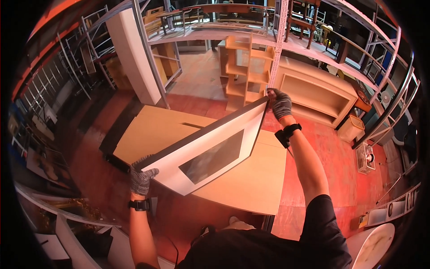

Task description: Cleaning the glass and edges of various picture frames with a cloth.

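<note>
I hold a large framed picture [211, 156] with a dark frame, a wide white mat and a greyish image in the middle. It is tilted over a light wooden tabletop [253, 184], and whether its lower edge touches the wood I cannot tell. My left hand [142, 178], in a grey glove, is closed round the near left corner. At the far right corner, my right hand [280, 104], gloved the same way, grips the frame's edge. A dark slot [191, 125] shows in the wood behind the frame.
Beyond the tabletop stand a stepped wooden shelf [237, 69] and a long low wooden cabinet [313, 89]. Metal racking [278, 40] with furniture on it spans the back. A waste bin [350, 128] and a white wire basket [365, 159] are on the red floor [309, 175] at right.
</note>
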{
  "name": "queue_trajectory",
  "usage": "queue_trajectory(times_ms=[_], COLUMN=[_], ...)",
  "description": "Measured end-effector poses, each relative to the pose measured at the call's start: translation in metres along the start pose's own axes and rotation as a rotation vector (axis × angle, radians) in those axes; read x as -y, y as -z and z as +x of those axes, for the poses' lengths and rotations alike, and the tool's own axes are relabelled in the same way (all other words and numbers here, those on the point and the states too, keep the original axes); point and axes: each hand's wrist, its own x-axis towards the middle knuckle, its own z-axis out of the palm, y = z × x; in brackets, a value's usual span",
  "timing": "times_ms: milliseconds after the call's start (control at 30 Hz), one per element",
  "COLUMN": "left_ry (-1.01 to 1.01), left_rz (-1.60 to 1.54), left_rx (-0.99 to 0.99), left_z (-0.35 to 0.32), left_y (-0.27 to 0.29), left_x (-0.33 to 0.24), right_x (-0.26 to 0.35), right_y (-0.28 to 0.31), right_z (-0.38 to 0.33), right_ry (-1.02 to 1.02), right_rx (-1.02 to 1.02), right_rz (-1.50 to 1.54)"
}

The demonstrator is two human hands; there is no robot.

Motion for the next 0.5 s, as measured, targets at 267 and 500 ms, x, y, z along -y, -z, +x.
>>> queue_trajectory(times_ms=[267, 500], left_ry=[-0.006, -0.003], left_rz=[-0.015, -0.055], left_rx=[-0.062, -0.094], left_z=[0.001, -0.011], left_y=[-0.001, -0.001], left_x=[0.006, -0.013], right_x=[-0.114, -0.023], right_y=[-0.049, -0.056], right_z=[-0.033, -0.048], right_ry=[-0.079, -0.158], right_rx=[-0.131, -0.174], right_rz=[0.279, 0.145])
